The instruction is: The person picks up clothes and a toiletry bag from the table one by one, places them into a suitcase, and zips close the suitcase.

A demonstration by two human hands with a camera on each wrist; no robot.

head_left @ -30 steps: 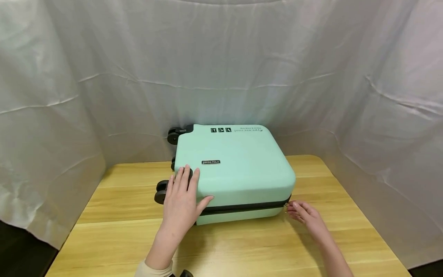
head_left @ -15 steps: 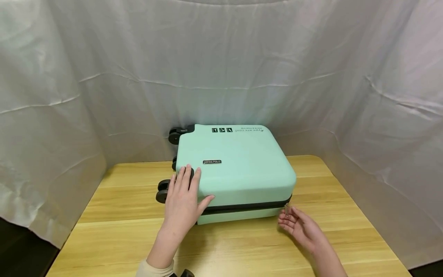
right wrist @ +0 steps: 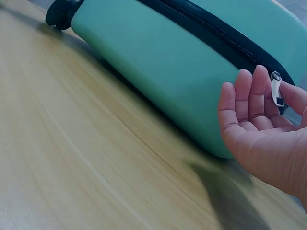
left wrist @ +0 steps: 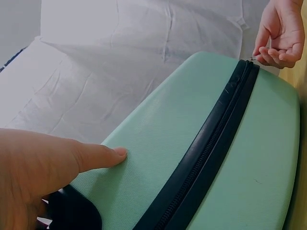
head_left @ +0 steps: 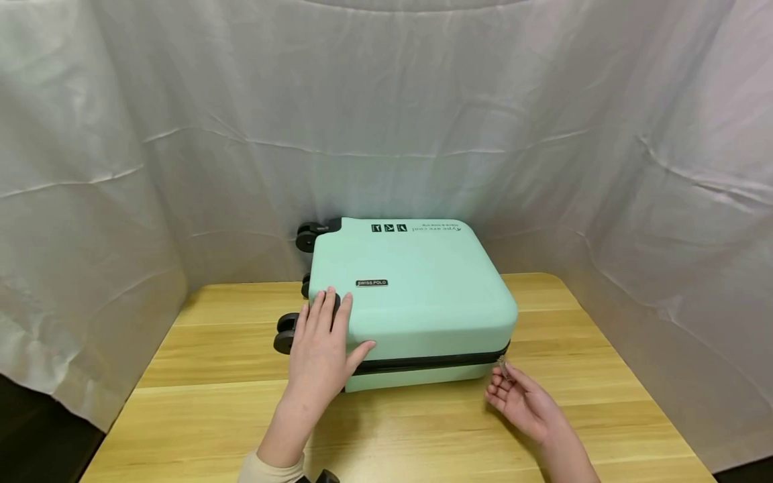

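A mint-green hard-shell suitcase [head_left: 417, 268] lies flat on its side, its black wheels pointing left. Along its near side runs a black zipper [left wrist: 204, 158], closed where it shows. My left hand [head_left: 320, 359] rests with spread, straight fingers on the suitcase's near left corner; in the left wrist view its thumb touches the green shell. At the near right corner, my right hand [head_left: 525, 402] pinches the metal zipper pull [right wrist: 277, 90] between thumb and index finger. Its palm faces up and the other fingers are loosely curled below.
The suitcase lies on a wooden table [head_left: 211, 429], close to the grey-white curtain [head_left: 386, 147] behind it. More curtain hangs on the left and right. Two black wheels [head_left: 290, 332] stick out beside my left hand.
My right hand has turned palm upward and sunk slightly at the zipper pull, which now shows between thumb and finger. The suitcase appears slightly further right; my left hand stays on it.
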